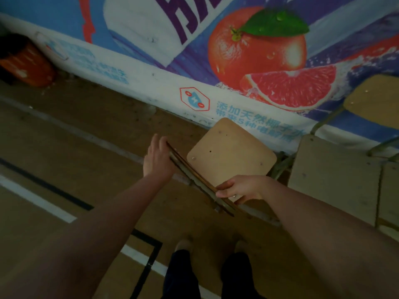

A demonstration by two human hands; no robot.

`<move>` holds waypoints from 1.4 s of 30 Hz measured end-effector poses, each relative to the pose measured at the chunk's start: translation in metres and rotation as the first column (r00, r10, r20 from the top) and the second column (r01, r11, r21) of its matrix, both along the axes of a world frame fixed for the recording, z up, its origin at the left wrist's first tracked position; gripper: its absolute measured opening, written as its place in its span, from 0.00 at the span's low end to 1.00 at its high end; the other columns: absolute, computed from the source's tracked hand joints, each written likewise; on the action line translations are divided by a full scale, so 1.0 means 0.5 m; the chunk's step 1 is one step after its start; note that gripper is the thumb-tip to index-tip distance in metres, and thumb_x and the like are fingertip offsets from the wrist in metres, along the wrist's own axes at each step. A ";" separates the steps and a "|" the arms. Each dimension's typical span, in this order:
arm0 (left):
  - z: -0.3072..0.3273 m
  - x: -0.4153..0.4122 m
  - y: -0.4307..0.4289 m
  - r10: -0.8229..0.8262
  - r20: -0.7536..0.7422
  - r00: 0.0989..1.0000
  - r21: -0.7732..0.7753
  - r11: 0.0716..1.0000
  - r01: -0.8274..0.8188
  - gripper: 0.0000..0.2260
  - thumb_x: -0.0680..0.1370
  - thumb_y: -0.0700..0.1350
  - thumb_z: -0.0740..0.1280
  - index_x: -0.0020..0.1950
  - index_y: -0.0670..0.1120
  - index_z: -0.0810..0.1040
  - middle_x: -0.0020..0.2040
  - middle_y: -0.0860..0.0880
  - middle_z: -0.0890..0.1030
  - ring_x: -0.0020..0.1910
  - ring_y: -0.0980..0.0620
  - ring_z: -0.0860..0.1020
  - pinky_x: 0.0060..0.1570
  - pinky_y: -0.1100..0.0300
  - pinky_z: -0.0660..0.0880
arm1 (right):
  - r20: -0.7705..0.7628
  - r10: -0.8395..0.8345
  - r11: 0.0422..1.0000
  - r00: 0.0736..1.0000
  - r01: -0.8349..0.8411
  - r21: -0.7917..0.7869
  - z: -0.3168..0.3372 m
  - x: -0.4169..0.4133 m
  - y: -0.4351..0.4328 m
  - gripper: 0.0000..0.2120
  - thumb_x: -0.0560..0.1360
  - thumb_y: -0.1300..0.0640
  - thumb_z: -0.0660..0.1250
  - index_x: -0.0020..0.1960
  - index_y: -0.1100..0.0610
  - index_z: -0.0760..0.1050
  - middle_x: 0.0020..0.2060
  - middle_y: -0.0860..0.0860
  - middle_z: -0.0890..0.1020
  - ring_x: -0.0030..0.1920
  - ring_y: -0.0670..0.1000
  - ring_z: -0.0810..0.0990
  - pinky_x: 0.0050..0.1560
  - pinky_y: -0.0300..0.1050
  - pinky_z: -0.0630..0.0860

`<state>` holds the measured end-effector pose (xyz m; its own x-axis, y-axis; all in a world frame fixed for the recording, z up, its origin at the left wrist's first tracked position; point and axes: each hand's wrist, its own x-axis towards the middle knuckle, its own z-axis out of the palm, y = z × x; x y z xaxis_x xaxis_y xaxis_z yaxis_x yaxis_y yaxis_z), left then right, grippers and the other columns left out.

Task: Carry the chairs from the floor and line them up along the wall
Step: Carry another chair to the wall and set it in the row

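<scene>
The wall (151,87) is just ahead, one chair (336,175) already there. Placing step: the carried chair (231,152) sits beside it — right hand (241,188) gripping its backrest, left hand (158,156) open-fingered against it. Next, square it up.

1. A large printed blue-and-purple banner (248,61) with an orange fruit, a pink citrus slice and Chinese text covers the wall.
2. The brown wooden floor (90,130) carries white and black painted lines.
3. A dark orange container (26,61) stands at the wall's left end.
4. Lighting is dim.
</scene>
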<state>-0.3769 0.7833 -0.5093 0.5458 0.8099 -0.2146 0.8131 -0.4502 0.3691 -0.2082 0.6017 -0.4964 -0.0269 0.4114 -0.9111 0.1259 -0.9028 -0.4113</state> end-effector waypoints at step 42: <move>-0.022 0.078 -0.308 0.789 -0.035 0.614 -0.918 0.217 -0.331 0.31 0.70 0.46 0.75 0.70 0.50 0.65 0.58 0.53 0.75 0.58 0.52 0.74 0.63 0.52 0.71 | 0.847 0.214 -0.599 -0.486 -0.751 -0.280 0.006 -0.045 0.313 0.28 0.77 0.58 0.65 0.75 0.47 0.62 0.74 0.54 0.62 0.76 0.57 0.55 0.74 0.67 0.46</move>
<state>-0.3379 0.6291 -0.5200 0.2209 0.4827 -0.8475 0.3834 0.7560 0.5305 -0.2308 0.7583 -0.4932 -0.7035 0.4513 -0.5490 0.4323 0.8849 0.1735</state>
